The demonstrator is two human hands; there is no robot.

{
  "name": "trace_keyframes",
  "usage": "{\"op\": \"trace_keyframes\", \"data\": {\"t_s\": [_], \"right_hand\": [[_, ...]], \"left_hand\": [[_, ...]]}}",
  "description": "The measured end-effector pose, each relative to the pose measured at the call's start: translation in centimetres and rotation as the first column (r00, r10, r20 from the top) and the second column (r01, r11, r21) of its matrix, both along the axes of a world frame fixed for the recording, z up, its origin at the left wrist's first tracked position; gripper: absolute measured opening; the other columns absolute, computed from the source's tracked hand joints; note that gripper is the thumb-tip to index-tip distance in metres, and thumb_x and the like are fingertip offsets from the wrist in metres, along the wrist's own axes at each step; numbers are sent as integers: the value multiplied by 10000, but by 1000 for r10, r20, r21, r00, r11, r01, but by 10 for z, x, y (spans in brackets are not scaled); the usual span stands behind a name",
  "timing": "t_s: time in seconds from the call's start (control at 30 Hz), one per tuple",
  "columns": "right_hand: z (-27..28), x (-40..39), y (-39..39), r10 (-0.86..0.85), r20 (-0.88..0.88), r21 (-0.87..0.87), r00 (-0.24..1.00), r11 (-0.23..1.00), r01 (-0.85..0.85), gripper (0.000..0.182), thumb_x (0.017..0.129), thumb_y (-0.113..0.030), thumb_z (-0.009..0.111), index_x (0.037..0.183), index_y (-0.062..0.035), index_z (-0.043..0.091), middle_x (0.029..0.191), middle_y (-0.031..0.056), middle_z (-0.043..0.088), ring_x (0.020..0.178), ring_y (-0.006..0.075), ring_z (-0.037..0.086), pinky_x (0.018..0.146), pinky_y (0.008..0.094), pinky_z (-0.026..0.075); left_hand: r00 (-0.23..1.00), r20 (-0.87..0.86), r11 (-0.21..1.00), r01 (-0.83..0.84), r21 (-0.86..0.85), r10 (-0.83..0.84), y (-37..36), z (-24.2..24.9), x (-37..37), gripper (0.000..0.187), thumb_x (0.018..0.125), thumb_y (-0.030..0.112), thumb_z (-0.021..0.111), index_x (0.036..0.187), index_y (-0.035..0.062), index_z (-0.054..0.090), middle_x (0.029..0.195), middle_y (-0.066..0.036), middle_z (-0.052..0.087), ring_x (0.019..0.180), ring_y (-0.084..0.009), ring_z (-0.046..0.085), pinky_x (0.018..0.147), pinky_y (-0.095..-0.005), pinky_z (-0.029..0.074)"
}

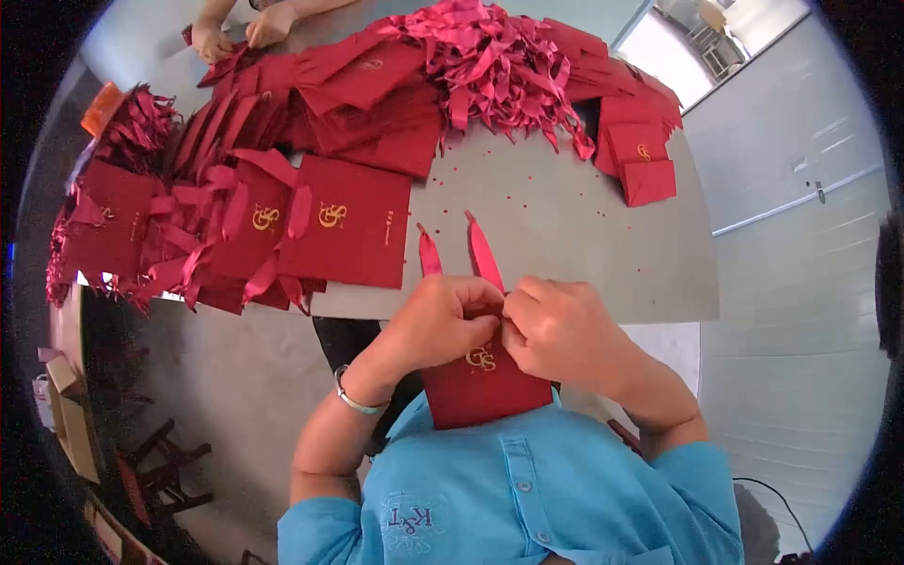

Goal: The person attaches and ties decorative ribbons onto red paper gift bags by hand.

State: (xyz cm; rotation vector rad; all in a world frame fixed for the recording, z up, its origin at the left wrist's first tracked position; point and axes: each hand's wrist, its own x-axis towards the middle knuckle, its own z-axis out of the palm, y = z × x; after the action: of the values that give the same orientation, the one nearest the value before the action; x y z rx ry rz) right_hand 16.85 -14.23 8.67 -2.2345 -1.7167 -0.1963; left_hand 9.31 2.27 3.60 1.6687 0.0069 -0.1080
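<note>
Close to my chest, at the table's near edge, is a small dark-red paper gift bag (490, 400) with gold lettering. My left hand (441, 320) is closed on its top edge, thumb and fingers pinched together. Right beside it, my right hand (560, 334) pinches at the same edge; its fingertips hide what lies between them. A pink-red ribbon (485, 250) runs up from between my hands onto the table, and a second ribbon end (429, 252) sticks out past my left hand.
Finished-looking red bags with ribbon handles (344, 221) lie in rows on the left of the grey table (565, 254). A heap of loose ribbons (499, 71) and stacked bags (645, 155) sit farther back. Another person's hands (240, 36) handle a bag at the far left.
</note>
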Motion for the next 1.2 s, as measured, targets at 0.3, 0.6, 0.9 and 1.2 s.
{"op": "trace_keyframes", "data": {"t_s": [0.3, 0.6, 0.9, 1.2], "right_hand": [[-15, 3, -9, 32, 13, 155, 999, 987, -34, 119, 683, -96, 689, 698, -93, 571, 741, 30, 524, 607, 189, 597, 547, 325, 506], [1, 34, -8, -66, -731, 13, 680, 994, 111, 81, 804, -44, 627, 880, -23, 645, 778, 59, 641, 642, 123, 581, 602, 277, 477], [-19, 100, 24, -241, -938, -339, 251, 790, -511, 284, 797, 35, 574, 1079, 8, 598, 856, 12, 667, 734, 76, 576, 651, 261, 469], [-44, 105, 35, -429, -902, -320, -52, 742, -589, 346, 726, 63, 624, 1060, -25, 599, 823, -36, 626, 684, 16, 525, 556, 178, 368]], "left_hand": [[1000, -12, 999, 19, -31, -19, -1, -8, -2, 179, 817, 1, 622, 990, -33, 657, 865, -35, 689, 793, -69, 614, 700, -251, 519], [1000, 8, 998, -31, 47, 30, -10, -5, -4, 193, 835, 18, 632, 1021, -24, 663, 871, -48, 705, 811, -78, 625, 728, -256, 521], [969, 229, 894, -181, 409, 91, -26, 8, 0, 181, 752, 163, 695, 870, 52, 613, 740, -145, 667, 697, -343, 655, 606, -428, 513], [979, 180, 896, -159, 415, 91, -21, 16, -2, 195, 730, 103, 729, 875, 22, 626, 747, -164, 676, 698, -297, 688, 604, -363, 529]]}}
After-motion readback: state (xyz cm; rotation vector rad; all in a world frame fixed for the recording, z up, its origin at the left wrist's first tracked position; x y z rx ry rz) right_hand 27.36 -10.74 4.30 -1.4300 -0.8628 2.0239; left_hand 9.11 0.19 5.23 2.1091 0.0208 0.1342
